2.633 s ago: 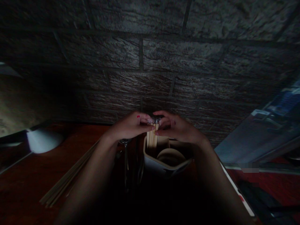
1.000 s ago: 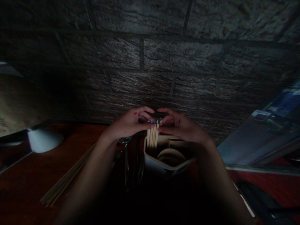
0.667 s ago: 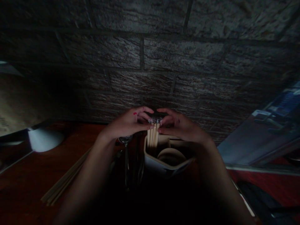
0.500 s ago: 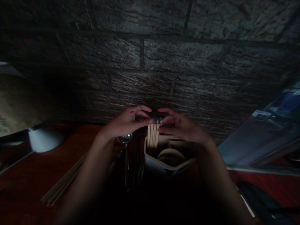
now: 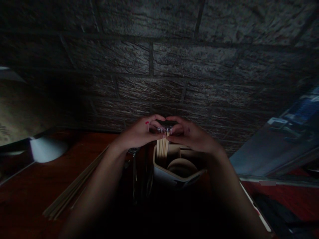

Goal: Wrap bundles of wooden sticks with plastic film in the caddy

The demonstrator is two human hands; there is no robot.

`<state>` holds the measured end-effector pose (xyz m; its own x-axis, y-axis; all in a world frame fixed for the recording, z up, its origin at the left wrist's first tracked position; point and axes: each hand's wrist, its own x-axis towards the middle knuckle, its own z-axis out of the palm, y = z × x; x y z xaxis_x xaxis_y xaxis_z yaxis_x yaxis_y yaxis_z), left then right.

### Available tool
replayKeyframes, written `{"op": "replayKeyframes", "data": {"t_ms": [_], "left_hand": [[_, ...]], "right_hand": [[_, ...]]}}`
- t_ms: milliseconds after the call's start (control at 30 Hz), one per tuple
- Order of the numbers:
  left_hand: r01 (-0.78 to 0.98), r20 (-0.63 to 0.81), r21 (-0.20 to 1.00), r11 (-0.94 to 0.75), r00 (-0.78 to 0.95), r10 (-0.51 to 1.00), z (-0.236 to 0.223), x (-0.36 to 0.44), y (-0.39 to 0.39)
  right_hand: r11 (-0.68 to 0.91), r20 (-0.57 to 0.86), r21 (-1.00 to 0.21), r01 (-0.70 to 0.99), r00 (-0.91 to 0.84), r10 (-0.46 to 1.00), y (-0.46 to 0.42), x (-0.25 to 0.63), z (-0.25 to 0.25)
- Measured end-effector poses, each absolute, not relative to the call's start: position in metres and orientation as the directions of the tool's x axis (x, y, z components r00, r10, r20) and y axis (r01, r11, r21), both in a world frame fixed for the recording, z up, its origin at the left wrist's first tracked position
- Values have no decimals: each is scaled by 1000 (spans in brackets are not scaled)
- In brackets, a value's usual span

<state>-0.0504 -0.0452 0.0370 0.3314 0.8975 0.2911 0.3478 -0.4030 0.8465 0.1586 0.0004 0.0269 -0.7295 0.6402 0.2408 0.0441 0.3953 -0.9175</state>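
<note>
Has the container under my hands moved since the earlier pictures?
No, the container shows no clear shift against the brick wall behind it.

Both forearms (image 5: 99, 186) are extended forward and angled inward, their lower ends lost in shadow. The left hand (image 5: 137, 134) and right hand (image 5: 195, 136) are held level with each other, palms turned inward. The index fingers (image 5: 157, 117) are arched above, their tips nearly joined, while the thumbs (image 5: 174, 138) are pointed inward below. The left hand is marked with a red spot (image 5: 147, 122).
</note>
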Motion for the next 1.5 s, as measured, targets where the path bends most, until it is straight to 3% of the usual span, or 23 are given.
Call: {"op": "replayKeyframes", "data": {"t_ms": [400,1500], "left_hand": [[385,303,824,-416,321,897,40,-51,-46],[380,325,808,-450,350,879,39,-51,-46]], "right_hand": [[400,211,-912,94,-729,651,-3,158,31],[338,220,-941,22,-720,659,-2,156,29]]}}
